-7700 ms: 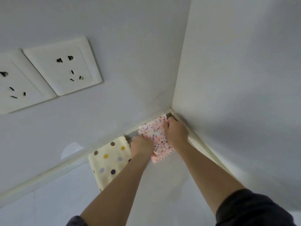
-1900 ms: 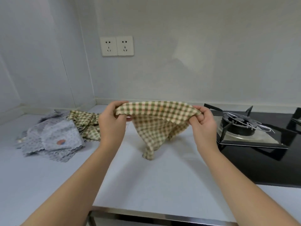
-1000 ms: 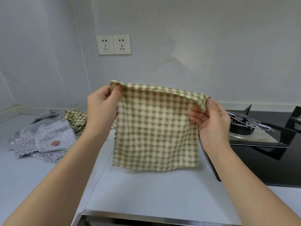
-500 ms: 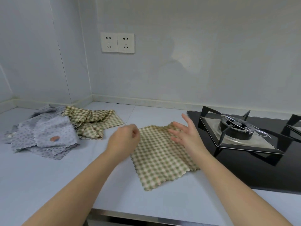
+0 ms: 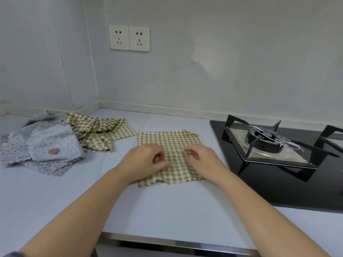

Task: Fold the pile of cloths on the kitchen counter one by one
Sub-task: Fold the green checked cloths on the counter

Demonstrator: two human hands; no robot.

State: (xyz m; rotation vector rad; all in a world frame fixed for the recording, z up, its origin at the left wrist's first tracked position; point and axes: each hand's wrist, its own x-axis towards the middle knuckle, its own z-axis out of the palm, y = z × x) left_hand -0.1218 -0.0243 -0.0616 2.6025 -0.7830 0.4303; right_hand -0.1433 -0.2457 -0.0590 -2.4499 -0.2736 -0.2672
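Checked cloth point(image 5: 169, 143) is the one being worked on right now. It's lying open and pretty much flat on the counter point(image 5: 167, 210), between the pile point(image 5: 55, 143) and the hob point(image 5: 278, 173), touching neither. One single layer as far as I can see, wavy edges all showing, so no fold is in it yet.

Both hands are down on it, a little apart. The left hand point(image 5: 144, 160) sits over the left half with fingers curled in, thumb and forefinger looking like they're nipping the fabric. The right hand point(image 5: 202, 160) is over the right half doing much the same, fingertips tucked down into the cloth. My guess is a grab to start the first fold, but it could be just straightening it out.

Progress-wise, I'd call it early for this cloth and far from finished overall. The pile on the left is a rumpled heap: at least one more checked one and a few grey dotted ones, all unfolded. I can't spot a stack of finished cloths anywhere in view, so how many are already done I can't tell.
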